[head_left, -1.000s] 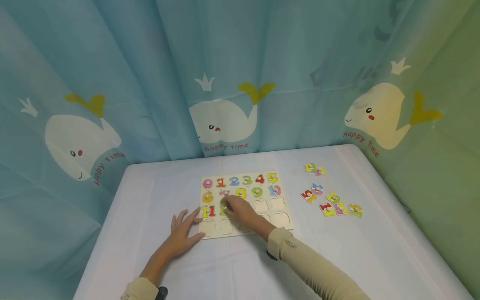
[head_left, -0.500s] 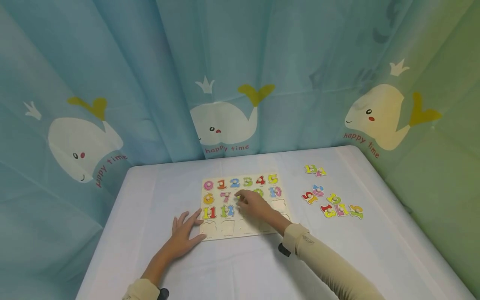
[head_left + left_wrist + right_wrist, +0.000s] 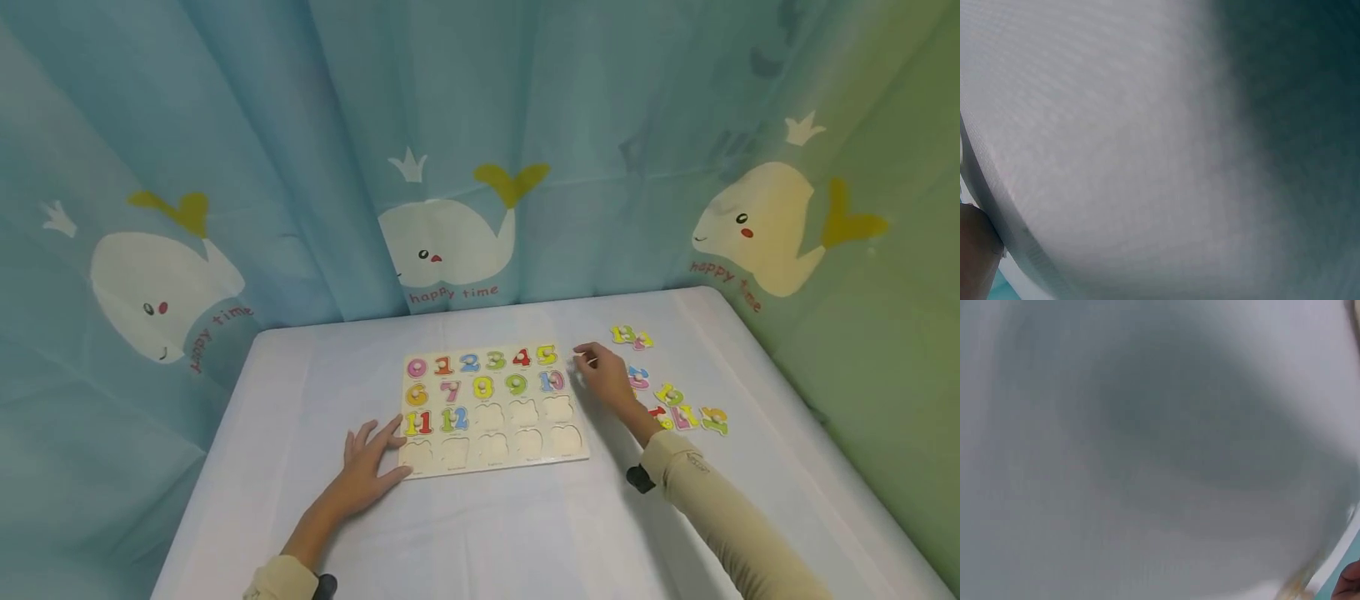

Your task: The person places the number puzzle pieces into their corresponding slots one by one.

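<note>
A wooden number puzzle board point(image 3: 465, 472) lies on the white-covered table, with knobbed pieces 0 through 12 seated in its upper slots and bare recesses below. My left hand point(image 3: 369, 467) rests with spread fingers at the board's left edge, fingertips on the rim. Past the board's right side, my right hand point(image 3: 606, 379) hangs over the table with loosely bent fingers and nothing between them. It partly covers the loose number pieces; a pink 17 piece point(image 3: 683, 417) and a green 19 piece point(image 3: 669, 395) show beside it. Only a fingertip appears in each wrist view.
Farther back on the right lie a yellow-green 13 piece point(image 3: 622, 334) and a small pink piece point(image 3: 642, 341) against it. A multicoloured piece point(image 3: 714, 421) is rightmost of the group. Curtains point(image 3: 315, 167) printed with whales hang behind the table point(image 3: 480, 542).
My right hand has left the 12 piece, now lying in its slot, and moved right across the board toward the loose pieces. My left hand stays at the board's edge.
</note>
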The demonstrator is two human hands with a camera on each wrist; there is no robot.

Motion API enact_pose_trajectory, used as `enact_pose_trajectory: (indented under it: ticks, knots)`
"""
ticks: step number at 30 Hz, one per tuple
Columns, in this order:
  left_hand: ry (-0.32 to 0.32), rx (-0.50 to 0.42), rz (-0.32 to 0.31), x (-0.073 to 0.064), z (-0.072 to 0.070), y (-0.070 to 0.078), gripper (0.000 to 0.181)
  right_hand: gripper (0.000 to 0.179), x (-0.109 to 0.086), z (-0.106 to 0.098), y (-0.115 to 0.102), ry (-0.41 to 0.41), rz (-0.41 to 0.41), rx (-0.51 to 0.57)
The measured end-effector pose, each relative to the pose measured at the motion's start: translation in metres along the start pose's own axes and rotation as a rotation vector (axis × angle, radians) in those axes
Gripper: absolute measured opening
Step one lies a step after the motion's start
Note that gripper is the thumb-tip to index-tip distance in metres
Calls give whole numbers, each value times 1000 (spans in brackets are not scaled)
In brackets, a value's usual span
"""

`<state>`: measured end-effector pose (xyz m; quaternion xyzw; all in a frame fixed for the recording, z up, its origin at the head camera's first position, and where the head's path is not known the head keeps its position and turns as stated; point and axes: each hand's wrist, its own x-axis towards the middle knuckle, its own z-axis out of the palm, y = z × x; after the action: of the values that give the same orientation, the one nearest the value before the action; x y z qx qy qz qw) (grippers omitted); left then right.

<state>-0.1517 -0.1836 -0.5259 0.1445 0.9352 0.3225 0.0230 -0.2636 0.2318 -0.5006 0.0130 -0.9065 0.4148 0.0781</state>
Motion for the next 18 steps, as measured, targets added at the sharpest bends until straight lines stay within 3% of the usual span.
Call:
enact_pose_trajectory:
  ticks: [5,9,14,18]
  knots:
    - [0,-5,-11,-2,-1,-2,43,23,17,-27,20,105,-66,-32]
    - [-7,-10,-22,-3,-1,0,53,28,32,-44,32,124,1,-75]
    - [-15,-11,-42,-2,-2,3,60,39,46,-56,42,-14,156,-245]
    - [-24,-8,-53,1,-2,5,62,41,56,-58,46,-98,175,-347]
